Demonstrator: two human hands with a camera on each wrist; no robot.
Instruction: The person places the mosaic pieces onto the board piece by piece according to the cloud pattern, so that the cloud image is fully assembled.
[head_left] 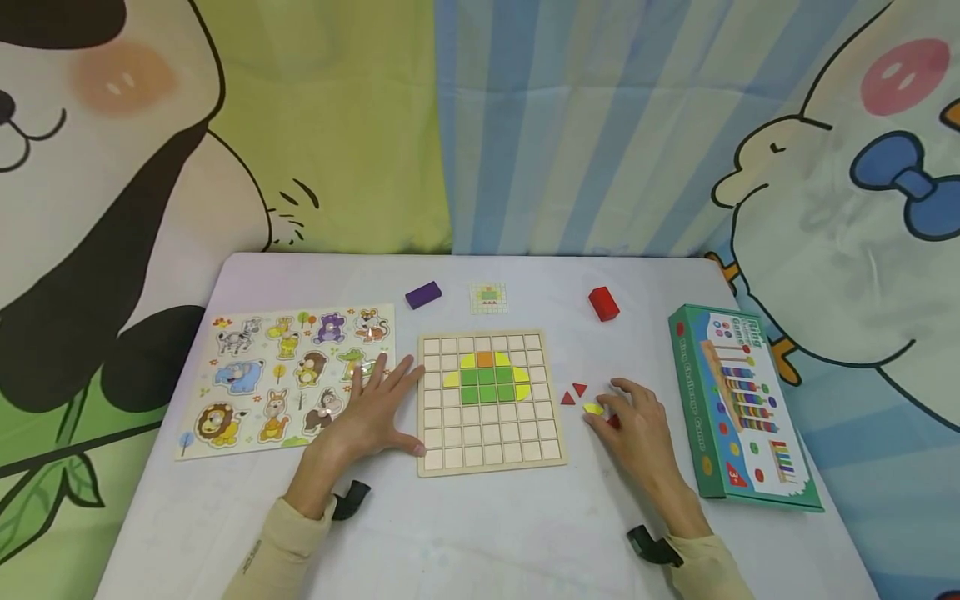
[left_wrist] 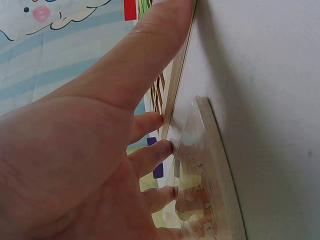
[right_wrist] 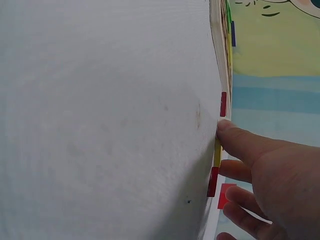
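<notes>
A wooden grid board (head_left: 491, 477) lies mid-table. Green squares (head_left: 487, 383), an orange square (head_left: 485, 359) and yellow rounded pieces (head_left: 522, 391) form a shape in its upper cells. My left hand (head_left: 367, 417) has its fingers spread, with thumb and fingertips at the board's left edge, partly over the animal puzzle (head_left: 247, 333). To the board's right, my right hand (head_left: 637, 433) has thumb and index finger at opposite ends of a small yellow piece (right_wrist: 217, 152), pinching it low at the tabletop. Close by lie red triangles (head_left: 567, 398), one partly hidden under the right hand.
A small pattern card (head_left: 488, 298) lies behind the board, between a purple block (head_left: 423, 295) and a red block (head_left: 603, 303). At the right stands a green game box (head_left: 750, 408). Printed curtains (head_left: 570, 125) hang behind the white table (head_left: 480, 542).
</notes>
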